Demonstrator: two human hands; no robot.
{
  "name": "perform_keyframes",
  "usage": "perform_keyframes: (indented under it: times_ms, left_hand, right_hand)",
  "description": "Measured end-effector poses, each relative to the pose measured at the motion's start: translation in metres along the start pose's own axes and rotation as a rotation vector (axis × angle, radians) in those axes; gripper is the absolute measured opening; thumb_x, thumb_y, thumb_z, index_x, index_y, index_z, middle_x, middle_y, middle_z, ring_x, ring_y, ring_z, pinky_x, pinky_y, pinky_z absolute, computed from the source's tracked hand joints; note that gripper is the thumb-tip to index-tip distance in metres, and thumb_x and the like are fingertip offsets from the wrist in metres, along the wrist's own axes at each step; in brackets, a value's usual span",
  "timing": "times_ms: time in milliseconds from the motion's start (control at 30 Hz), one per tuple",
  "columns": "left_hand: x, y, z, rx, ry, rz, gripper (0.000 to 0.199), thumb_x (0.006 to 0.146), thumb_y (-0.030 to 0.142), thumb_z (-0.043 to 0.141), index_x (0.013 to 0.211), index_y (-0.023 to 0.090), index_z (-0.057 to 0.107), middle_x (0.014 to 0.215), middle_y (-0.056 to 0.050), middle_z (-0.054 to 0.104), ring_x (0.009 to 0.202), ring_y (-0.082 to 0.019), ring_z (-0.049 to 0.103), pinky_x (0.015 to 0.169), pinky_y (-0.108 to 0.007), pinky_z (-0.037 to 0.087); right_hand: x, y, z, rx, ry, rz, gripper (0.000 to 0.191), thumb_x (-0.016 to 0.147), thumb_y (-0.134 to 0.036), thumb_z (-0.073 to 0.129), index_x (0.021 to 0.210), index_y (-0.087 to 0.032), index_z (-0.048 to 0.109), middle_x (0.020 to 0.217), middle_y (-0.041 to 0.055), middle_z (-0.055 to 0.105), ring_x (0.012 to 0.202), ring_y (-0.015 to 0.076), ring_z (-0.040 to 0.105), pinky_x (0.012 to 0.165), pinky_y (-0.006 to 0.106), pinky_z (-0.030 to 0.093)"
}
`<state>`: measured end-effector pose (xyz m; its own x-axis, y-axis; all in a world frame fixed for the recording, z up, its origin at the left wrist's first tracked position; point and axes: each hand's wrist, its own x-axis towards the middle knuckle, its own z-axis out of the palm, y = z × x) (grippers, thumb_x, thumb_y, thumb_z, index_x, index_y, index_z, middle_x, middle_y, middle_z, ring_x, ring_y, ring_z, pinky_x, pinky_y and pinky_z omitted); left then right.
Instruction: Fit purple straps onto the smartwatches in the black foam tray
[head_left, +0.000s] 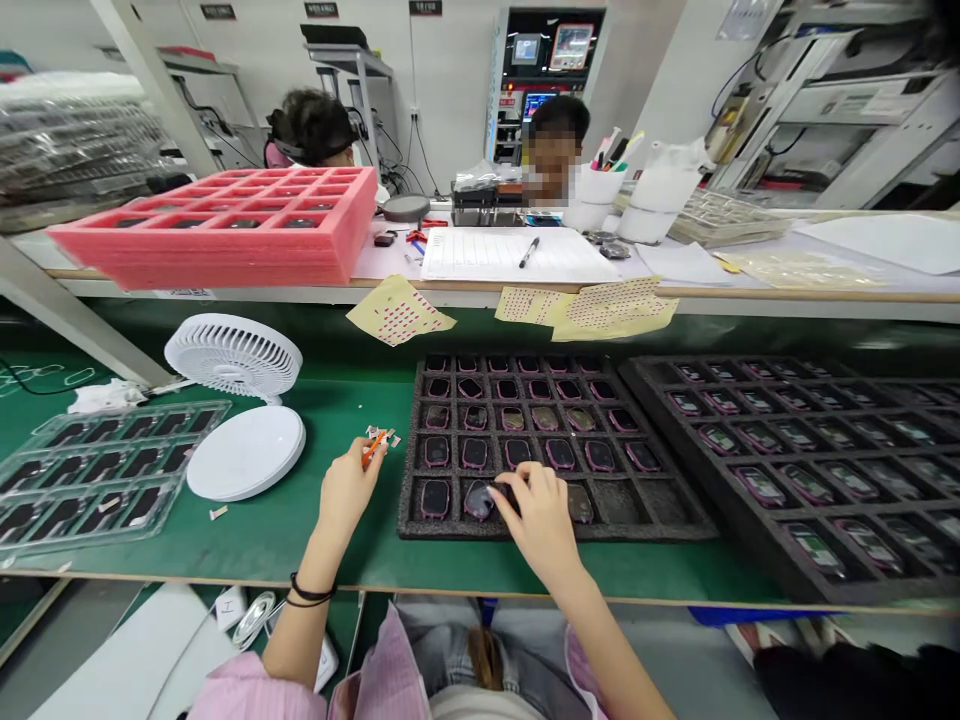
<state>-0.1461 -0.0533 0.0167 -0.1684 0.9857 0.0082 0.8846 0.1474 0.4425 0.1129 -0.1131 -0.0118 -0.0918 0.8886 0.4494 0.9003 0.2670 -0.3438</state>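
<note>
My left hand point(349, 482) is closed around a thin orange tool point(373, 450), its tip among small white-and-orange pieces point(393, 437) on the green mat. Over the front row of a dark foam tray point(409, 515) is my right hand point(538, 515). Its thumb and forefinger come together at the edge of a watch body point(478, 500) with a shiny face; anything between the fingertips is too small to make out. Neighbouring pockets hold more square watch bodies with purplish rims, such as the watch body point(435, 499) at the row's left end. The right hand hides part of this row.
A second foam tray point(750, 545) of watch parts sits right. On the left are a white fan point(246, 452) and a clear plastic tray point(169, 490) of black parts. The shelf above carries a pink foam tray point(217, 255) and paper sheets point(480, 255). Two people are beyond it.
</note>
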Motion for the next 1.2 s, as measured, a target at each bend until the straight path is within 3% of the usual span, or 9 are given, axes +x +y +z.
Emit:
perform_keyframes:
  times_ms: [100, 167, 300, 400, 500, 633, 833, 1200]
  left_hand:
    - [-0.006, 0.001, -0.001, -0.113, 0.017, 0.009, 0.033, 0.093, 0.042, 0.040, 0.108, 0.018, 0.057, 0.080, -0.008, 0.068, 0.066, -0.023, 0.062, 0.057, -0.025, 0.033]
    - [-0.013, 0.004, -0.004, -0.246, -0.003, 0.054, 0.032, 0.094, 0.040, 0.036, 0.103, 0.019, 0.058, 0.075, -0.004, 0.066, 0.059, -0.019, 0.058, 0.057, -0.025, 0.035]
    - [-0.030, 0.018, -0.006, -0.521, -0.118, 0.183, 0.032, 0.093, 0.040, 0.035, 0.090, 0.018, 0.057, 0.058, 0.004, 0.048, 0.053, -0.013, 0.046, 0.056, -0.023, 0.035]
    - [-0.043, 0.035, -0.001, -0.727, -0.290, 0.250, 0.035, 0.093, 0.045, 0.038, 0.094, 0.017, 0.059, 0.057, 0.006, 0.041, 0.052, -0.011, 0.039, 0.053, -0.021, 0.031]
    - [-0.053, 0.055, 0.009, -0.877, -0.460, 0.272, 0.039, 0.091, 0.050, 0.042, 0.097, 0.015, 0.061, 0.056, 0.007, 0.037, 0.051, -0.009, 0.034, 0.051, -0.021, 0.027]
    - [-0.061, 0.079, 0.023, -1.006, -0.575, 0.277, 0.043, 0.087, 0.056, 0.045, 0.085, 0.015, 0.057, 0.052, 0.008, 0.035, 0.048, -0.008, 0.029, 0.048, -0.021, 0.024]
    - [-0.067, 0.092, 0.028, -1.036, -0.657, 0.310, 0.044, 0.088, 0.056, 0.044, 0.074, 0.015, 0.053, 0.050, 0.008, 0.033, 0.045, -0.007, 0.026, 0.046, -0.021, 0.022]
    - [-0.067, 0.097, 0.016, -0.959, -0.662, 0.310, 0.045, 0.087, 0.055, 0.044, 0.073, 0.015, 0.057, 0.046, 0.008, 0.035, 0.043, -0.007, 0.028, 0.046, -0.021, 0.022]
  right_hand:
    - [0.008, -0.009, 0.007, -0.063, -0.107, -0.066, 0.028, 0.089, -0.044, 0.055, 0.089, -0.018, 0.064, 0.089, 0.0113, 0.057, 0.085, 0.0268, 0.051, 0.072, 0.039, 0.039]
    - [0.010, -0.012, 0.011, 0.001, -0.134, -0.057, 0.030, 0.085, -0.047, 0.060, 0.088, -0.017, 0.063, 0.089, 0.0114, 0.059, 0.085, 0.0274, 0.052, 0.072, 0.040, 0.040]
    - [0.009, -0.020, 0.014, 0.444, -0.174, 0.008, 0.019, 0.085, -0.040, 0.062, 0.085, -0.021, 0.059, 0.088, 0.0071, 0.064, 0.085, 0.0245, 0.057, 0.075, 0.039, 0.043]
    - [0.009, -0.024, 0.011, 0.862, -0.174, 0.214, 0.014, 0.082, -0.035, 0.066, 0.085, -0.023, 0.058, 0.082, 0.0032, 0.067, 0.077, 0.0201, 0.062, 0.072, 0.035, 0.047]
    - [0.017, -0.025, 0.003, 1.264, -0.104, 0.498, 0.023, 0.075, -0.037, 0.073, 0.084, -0.021, 0.059, 0.072, 0.0008, 0.067, 0.065, 0.0160, 0.062, 0.060, 0.028, 0.047]
    - [0.031, -0.026, -0.011, 1.678, -0.093, 0.698, 0.026, 0.075, -0.040, 0.072, 0.085, -0.020, 0.059, 0.058, -0.0052, 0.057, 0.039, 0.0067, 0.044, 0.038, 0.019, 0.033]
    - [0.038, -0.028, -0.020, 1.817, -0.134, 0.725, 0.029, 0.072, -0.038, 0.074, 0.081, -0.021, 0.052, 0.051, -0.0101, 0.050, 0.026, 0.0005, 0.027, 0.028, 0.013, 0.017]
    - [0.037, -0.021, -0.021, 1.849, -0.206, 0.662, 0.031, 0.077, -0.043, 0.069, 0.092, -0.023, 0.051, 0.048, -0.0109, 0.051, 0.023, 0.0010, 0.025, 0.026, 0.012, 0.016]
